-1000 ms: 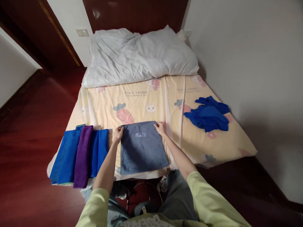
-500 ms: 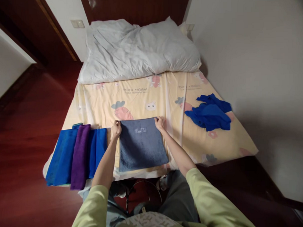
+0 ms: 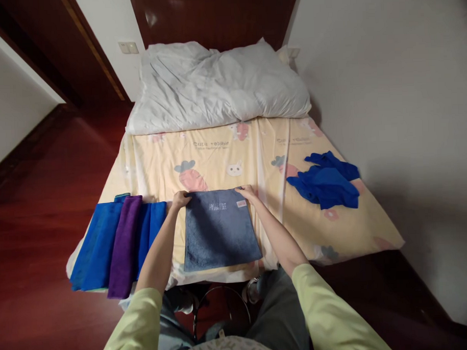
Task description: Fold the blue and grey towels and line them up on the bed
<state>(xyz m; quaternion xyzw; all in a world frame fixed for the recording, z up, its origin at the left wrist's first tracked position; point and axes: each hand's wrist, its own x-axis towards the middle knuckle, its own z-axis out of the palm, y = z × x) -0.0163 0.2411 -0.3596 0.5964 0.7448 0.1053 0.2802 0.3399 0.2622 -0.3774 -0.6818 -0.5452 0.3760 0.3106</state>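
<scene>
Already laid flat at the near edge of the bed (image 3: 358, 227), the grey-blue towel (image 3: 219, 229) lies squarely in front of the person, its stitched lettering and a small pink label near the far edge. The left hand (image 3: 179, 200) pinches the far left corner, fingers closed on the cloth; the right hand (image 3: 246, 193) grips the far right corner the same way. To the left, touching one another, a purple towel (image 3: 124, 245) lies folded over blue towels (image 3: 96, 243), which look finished. Well apart to the right, a crumpled blue cloth (image 3: 325, 181) lies unfolded on the cartoon-print sheet (image 3: 217, 160). By the look of it, the grey-blue towel is spread but not yet folded narrow like its neighbours, and the crumpled one is untouched. A white duvet (image 3: 215, 86) is bunched at the head.
</scene>
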